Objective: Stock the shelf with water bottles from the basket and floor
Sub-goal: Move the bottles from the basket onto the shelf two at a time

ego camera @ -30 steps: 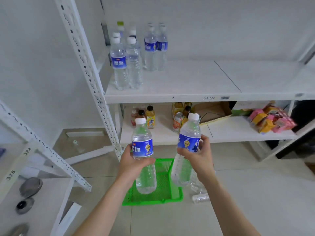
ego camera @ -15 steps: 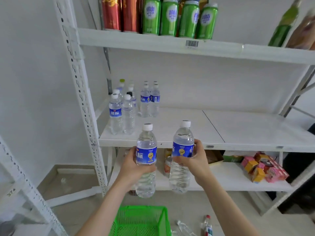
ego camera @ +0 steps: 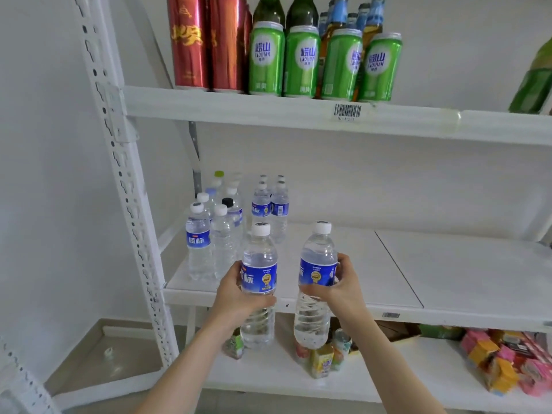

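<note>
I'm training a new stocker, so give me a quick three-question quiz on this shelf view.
1. True or false: the left hand and the right hand each grip a water bottle.
2. What stands on the top shelf? A) milk cartons B) green Laoshan cans C) jars
3. At which end of the middle shelf do the stocked water bottles stand?
Key: 1 true; 2 B; 3 left end.
</note>
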A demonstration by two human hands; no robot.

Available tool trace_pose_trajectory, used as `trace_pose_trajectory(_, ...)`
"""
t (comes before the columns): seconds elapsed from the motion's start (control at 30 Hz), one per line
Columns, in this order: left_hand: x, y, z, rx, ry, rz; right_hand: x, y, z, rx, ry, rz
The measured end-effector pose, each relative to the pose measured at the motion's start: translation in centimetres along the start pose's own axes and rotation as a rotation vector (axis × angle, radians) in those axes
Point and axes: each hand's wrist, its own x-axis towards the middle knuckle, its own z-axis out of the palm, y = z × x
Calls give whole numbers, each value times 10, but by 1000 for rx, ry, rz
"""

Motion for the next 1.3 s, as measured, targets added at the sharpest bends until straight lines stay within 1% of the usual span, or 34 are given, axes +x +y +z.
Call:
trace_pose_trajectory(0.27,95,4,5,56,-32,17,81,18,23,38,33,7)
trace_pose_trajectory(0.5,163,-13,21,59,-15,-15,152,32,32,47,28,7)
trace_pose_trajectory(0.7,212,-30,38,56,73,-64,208,50,41,38,-12,-1)
trace_pose_trajectory(1.03,262,-46,54,46,187,-85,272,86,58,-1,-93,16)
trace_pose_trajectory(1.3,288,-48,58,56,191,-50,299,95,69,-4,-150,-3)
